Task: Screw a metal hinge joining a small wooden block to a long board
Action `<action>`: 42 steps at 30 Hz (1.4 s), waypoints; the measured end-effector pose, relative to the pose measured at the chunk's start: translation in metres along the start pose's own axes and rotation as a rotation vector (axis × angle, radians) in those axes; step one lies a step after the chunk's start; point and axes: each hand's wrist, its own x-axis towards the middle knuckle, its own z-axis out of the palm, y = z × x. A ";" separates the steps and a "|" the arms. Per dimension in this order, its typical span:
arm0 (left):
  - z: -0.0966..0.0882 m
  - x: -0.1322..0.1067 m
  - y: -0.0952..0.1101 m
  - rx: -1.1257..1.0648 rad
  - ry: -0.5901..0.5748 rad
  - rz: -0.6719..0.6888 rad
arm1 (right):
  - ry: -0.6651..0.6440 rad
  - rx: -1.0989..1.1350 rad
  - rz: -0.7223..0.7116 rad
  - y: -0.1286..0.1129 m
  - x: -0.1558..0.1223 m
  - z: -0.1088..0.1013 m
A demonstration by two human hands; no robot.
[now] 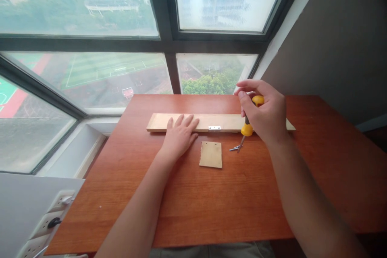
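Observation:
A long pale wooden board lies across the far part of the reddish-brown table. A small metal hinge sits on its near edge. My left hand rests flat on the board, fingers stretched out, left of the hinge. My right hand is closed round a yellow-handled screwdriver, held upright with its tip down on the table just before the board. Two or three small screws lie by the tip. A small square wooden piece lies flat in front of the board.
Large windows stand behind the table, with a dark frame meeting at the table's far edge. A grey wall closes off the right side. A white power strip sits at the lower left beside the table.

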 end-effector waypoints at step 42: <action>0.000 -0.007 -0.008 0.011 0.047 -0.019 | 0.319 0.276 -0.104 -0.009 0.008 0.039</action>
